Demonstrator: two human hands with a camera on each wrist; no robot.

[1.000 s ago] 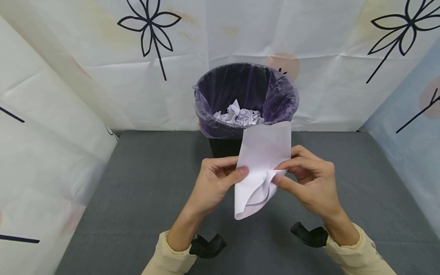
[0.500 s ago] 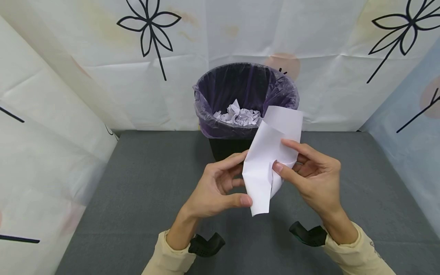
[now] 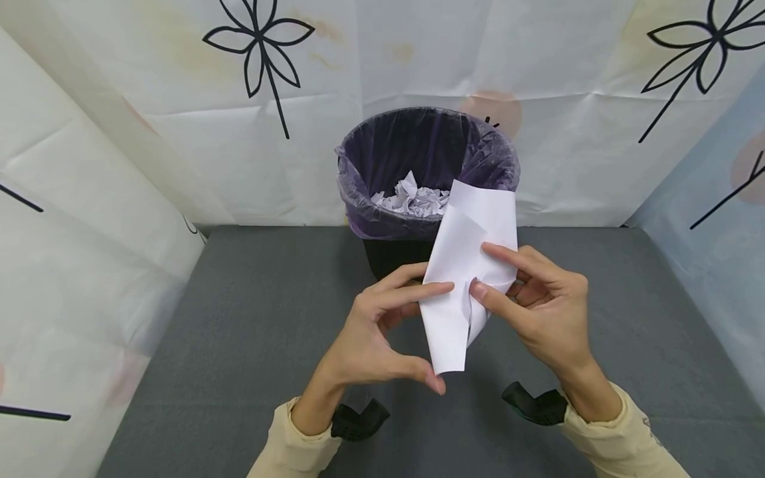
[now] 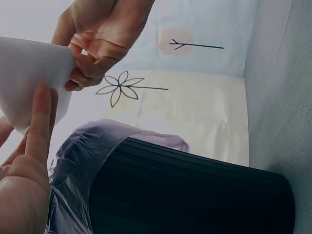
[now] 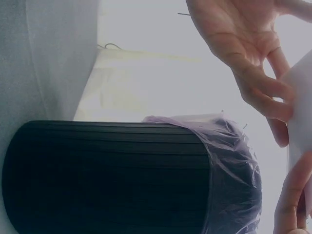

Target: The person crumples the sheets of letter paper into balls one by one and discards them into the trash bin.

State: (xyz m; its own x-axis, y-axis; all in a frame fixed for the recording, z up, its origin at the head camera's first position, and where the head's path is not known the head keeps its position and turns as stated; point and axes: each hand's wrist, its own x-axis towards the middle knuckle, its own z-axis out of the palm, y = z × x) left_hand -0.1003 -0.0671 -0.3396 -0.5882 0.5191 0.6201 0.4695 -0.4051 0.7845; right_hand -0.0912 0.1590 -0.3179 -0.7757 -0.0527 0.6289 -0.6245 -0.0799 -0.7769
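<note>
A folded white sheet of paper (image 3: 457, 285) is held up in front of the bin in the head view. My right hand (image 3: 540, 309) pinches its right side, thumb and index finger on the near face and the other fingers curled behind. On the left side, my left hand (image 3: 373, 328) touches the sheet with fairly straight fingers, the index lying across the near face. Its thumb points out beside the sheet's lower end. In the left wrist view the sheet (image 4: 29, 68) partly covers the fingers; the right wrist view catches only its edge (image 5: 301, 112).
Behind the paper stands a black bin (image 3: 394, 255) with a purple plastic liner (image 3: 364, 212) over its rim. Crumpled paper (image 3: 412, 199) lies inside. The grey table (image 3: 269, 299) meets patterned cloth walls (image 3: 179, 146) at the back and sides.
The paper has been turned and folded over, showing a different face. My left thumb has come off its lower end, and the left index finger has moved onto the near face. My right hand keeps its pinch.
</note>
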